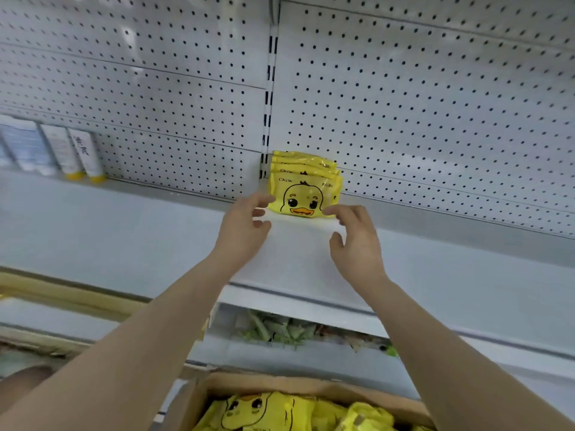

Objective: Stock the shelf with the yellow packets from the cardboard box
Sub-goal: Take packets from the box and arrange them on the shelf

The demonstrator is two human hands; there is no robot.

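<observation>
Several yellow duck-face packets (304, 188) stand in a row on the white shelf (124, 231), leaning against the pegboard back. My left hand (245, 225) hovers just left of the front packet, fingers loosely curled and holding nothing. My right hand (354, 237) is just right of and below that packet, fingers also relaxed and empty. Neither hand clearly touches the packet. At the bottom of the view the cardboard box (280, 384) holds more yellow packets (280, 412).
White tubes with yellow caps (81, 154) and other pale bottles stand at the shelf's far left. A perforated white back panel (435, 104) rises behind. A lower shelf (295, 334) holds greenish packets. A wooden ledge (62, 293) runs at left.
</observation>
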